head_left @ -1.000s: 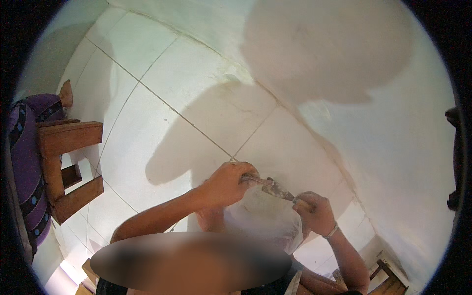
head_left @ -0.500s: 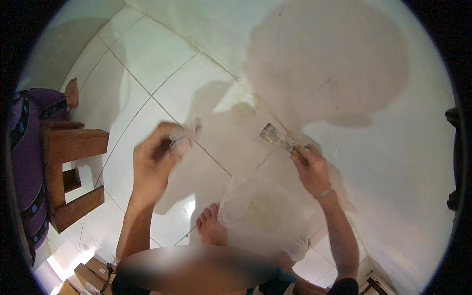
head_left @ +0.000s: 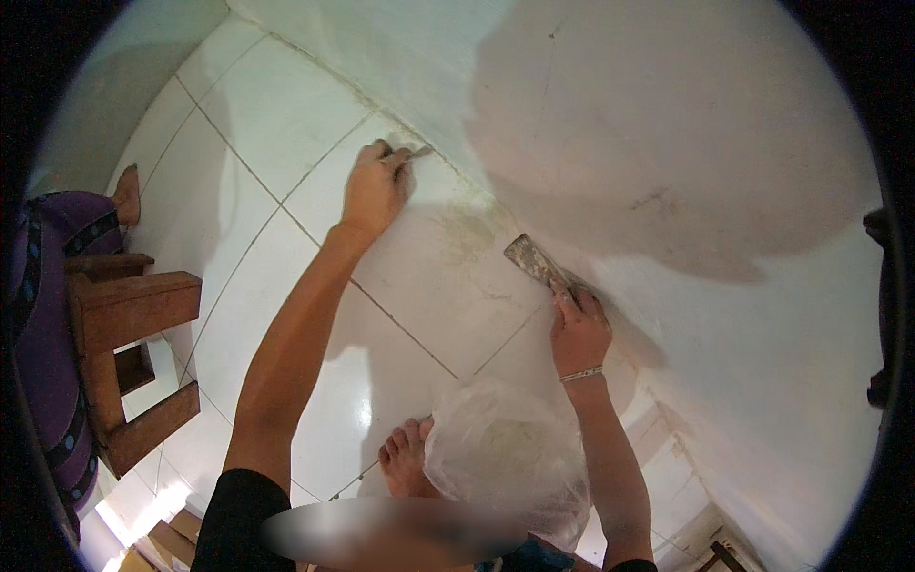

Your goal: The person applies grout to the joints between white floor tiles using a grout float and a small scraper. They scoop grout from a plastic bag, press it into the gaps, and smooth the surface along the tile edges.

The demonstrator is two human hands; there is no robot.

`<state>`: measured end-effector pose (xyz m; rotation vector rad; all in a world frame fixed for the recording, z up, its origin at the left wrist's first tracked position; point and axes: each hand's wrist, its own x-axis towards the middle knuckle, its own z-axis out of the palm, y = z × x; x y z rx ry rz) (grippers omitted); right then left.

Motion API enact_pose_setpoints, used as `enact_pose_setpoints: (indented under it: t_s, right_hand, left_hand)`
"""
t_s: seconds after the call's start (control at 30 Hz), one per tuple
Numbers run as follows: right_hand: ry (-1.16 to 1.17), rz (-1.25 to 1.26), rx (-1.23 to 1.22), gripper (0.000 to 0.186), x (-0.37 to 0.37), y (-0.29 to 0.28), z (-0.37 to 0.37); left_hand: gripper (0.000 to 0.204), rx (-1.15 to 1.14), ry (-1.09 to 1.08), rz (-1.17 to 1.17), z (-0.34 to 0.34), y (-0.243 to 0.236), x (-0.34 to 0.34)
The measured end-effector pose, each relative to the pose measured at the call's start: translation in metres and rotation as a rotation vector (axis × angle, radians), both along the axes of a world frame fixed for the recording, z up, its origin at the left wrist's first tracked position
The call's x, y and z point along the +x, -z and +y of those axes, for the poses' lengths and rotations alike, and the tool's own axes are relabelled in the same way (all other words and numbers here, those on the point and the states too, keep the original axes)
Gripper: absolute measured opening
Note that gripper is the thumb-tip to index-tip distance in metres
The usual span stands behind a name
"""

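Observation:
My right hand is closed round the handle of a putty knife, its blade blotched with pale paste and held close to the foot of the wall. Further away on the left, my left hand reaches to the floor near the wall joint. Its fingers pinch a small, thin, flat piece whose kind I cannot make out. A smeared, yellowish patch marks the white tiles between both hands. Close to me a clear plastic bag holds something pale.
The white wall rises along the right, with my shadow on it. A wooden stool stands at the left beside purple patterned cloth and another person's foot. My own bare foot is beside the bag. Cardboard lies at lower left.
My left hand has moved forward and right, down to the floor near the wall. My right hand has shifted slightly left, with the putty knife near the same spot.

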<state>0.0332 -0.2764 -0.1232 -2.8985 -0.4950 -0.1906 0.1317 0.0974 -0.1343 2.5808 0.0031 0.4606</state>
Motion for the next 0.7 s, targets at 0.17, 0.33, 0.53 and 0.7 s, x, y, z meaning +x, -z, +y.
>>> enact_pose_setpoints:
  t_s: [0.17,0.33,0.53,0.7]
  right_hand:
    - [0.001,-0.021,-0.032,0.049,0.001,0.002,0.003]
    - [0.027,0.013,-0.041,0.048,0.003,0.003,0.005]
    - [0.025,0.008,-0.048,0.048,0.003,0.003,0.007]
    - [-0.016,0.076,0.010,0.053,-0.001,-0.008,-0.002]
  left_hand:
    - [0.032,0.002,0.026,-0.001,-0.030,0.002,0.001]
    - [0.035,-0.035,0.129,0.043,-0.051,-0.002,-0.007]
    - [0.033,-0.015,0.195,-0.020,-0.061,-0.001,-0.013]
    - [0.034,-0.131,-0.104,-0.052,-0.043,-0.002,-0.030]
